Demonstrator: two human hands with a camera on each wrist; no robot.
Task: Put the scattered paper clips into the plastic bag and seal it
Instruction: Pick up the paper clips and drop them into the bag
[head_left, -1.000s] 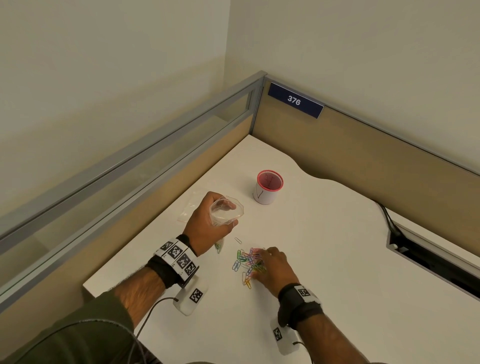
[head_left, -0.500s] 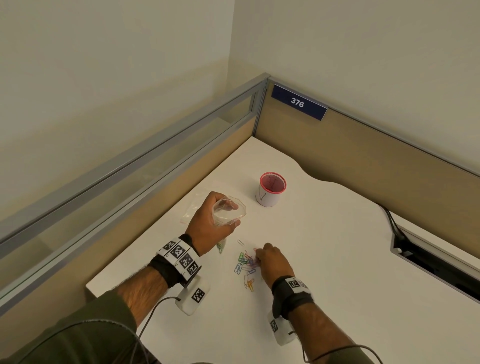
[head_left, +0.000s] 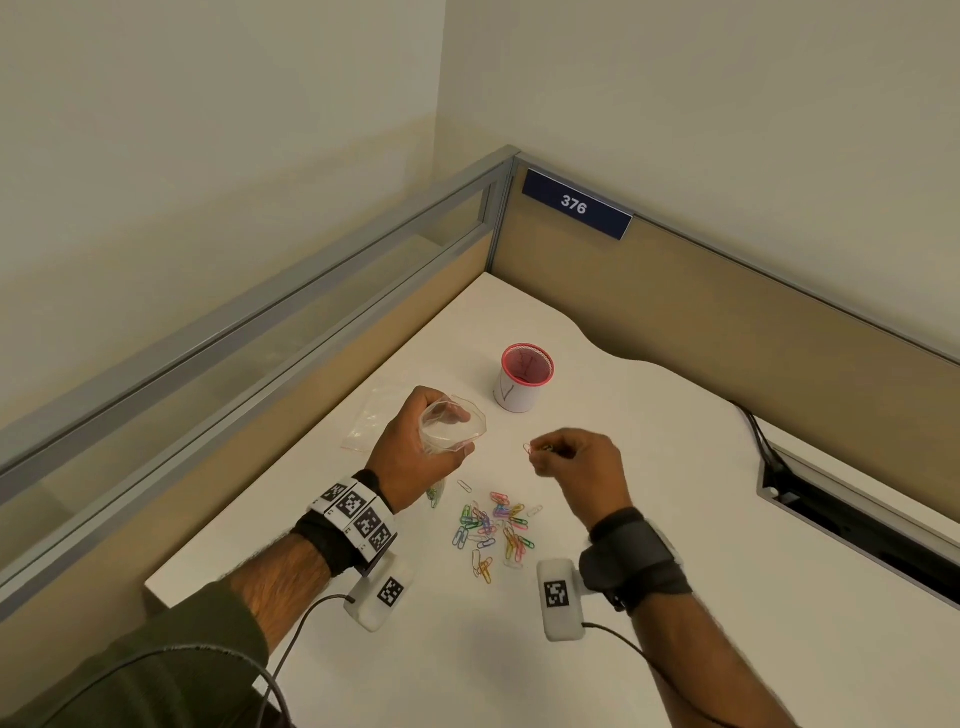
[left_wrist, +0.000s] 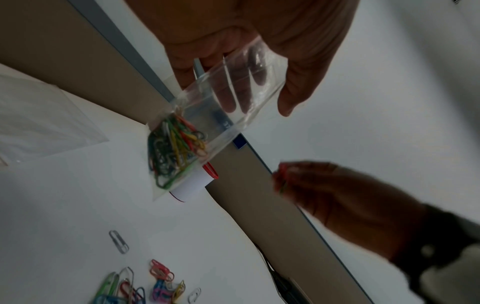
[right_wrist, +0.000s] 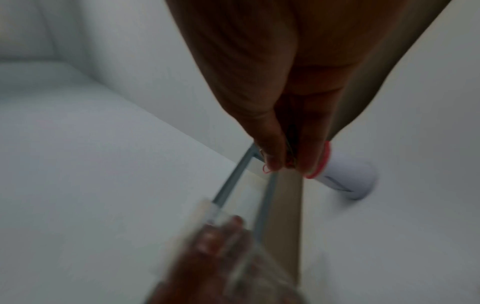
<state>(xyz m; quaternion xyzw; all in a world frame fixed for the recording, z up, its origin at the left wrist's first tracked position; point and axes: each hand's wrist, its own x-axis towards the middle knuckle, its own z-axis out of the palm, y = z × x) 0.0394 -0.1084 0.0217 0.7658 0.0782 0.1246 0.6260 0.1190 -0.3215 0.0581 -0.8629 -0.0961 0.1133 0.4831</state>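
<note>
Right hand (head_left: 576, 465): closed in a pinch on a few paper clips (head_left: 535, 448), lifted above the desk (head_left: 675, 519), just beside the bag mouth. Left hand (head_left: 415, 447): fingers curled around the clear plastic bag (left_wrist: 223, 107), mouth held open and facing up, some clips already at the bottom (left_wrist: 174, 150). Below, between both wrists: the loose pile of coloured clips (head_left: 493, 530) on the desk, one single clip (head_left: 464, 486) a little apart. Behind: a red-rimmed cup (head_left: 524, 376), a second flat bag (head_left: 371, 421).

Possible trouble, as a judgement: narrow soft mouth, so easy to miss and drop clips outside; clips hooked together, catching on the rim; bag slipping or folding closed if the left grip relaxes.
</note>
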